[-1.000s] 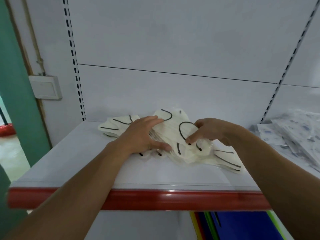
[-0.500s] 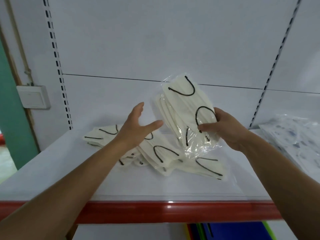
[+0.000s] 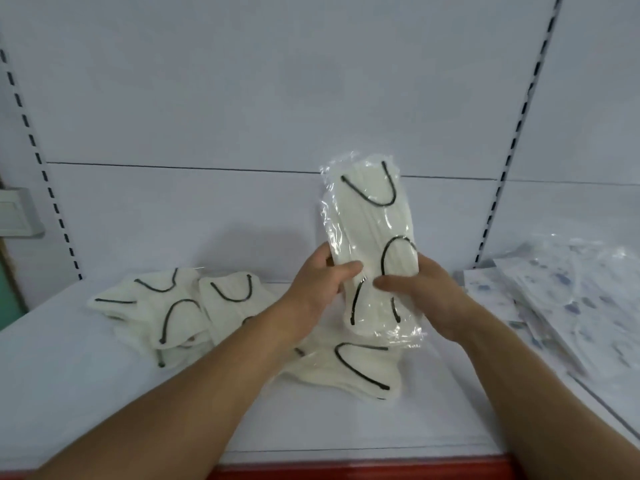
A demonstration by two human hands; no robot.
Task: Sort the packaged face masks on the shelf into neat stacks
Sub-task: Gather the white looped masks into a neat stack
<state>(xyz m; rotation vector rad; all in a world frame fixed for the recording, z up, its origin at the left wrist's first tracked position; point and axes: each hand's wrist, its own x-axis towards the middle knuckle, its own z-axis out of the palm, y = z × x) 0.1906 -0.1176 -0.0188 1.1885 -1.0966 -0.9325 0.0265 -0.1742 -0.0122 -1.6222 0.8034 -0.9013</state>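
Observation:
A clear plastic pack of cream face masks with black ear loops [image 3: 372,233] stands upright above the shelf [image 3: 69,393], held between both hands. My left hand [image 3: 317,289] grips its left edge, thumb across the front. My right hand [image 3: 424,294] grips its right side, thumb pressed on the front. More packs of the same cream masks lie loose on the shelf: a spread pile at the left [image 3: 180,306] and one pack below the held one [image 3: 360,372].
A pile of packaged white masks with blue print [image 3: 561,299] lies at the right of the shelf. The shelf's red front edge [image 3: 346,471] runs along the bottom. A white wall box [image 3: 17,213] is mounted at far left. Perforated uprights flank the white back panel.
My right hand lifted one pack off the pile and turned it upright. My left hand left the pile and took hold of the pack's left edge.

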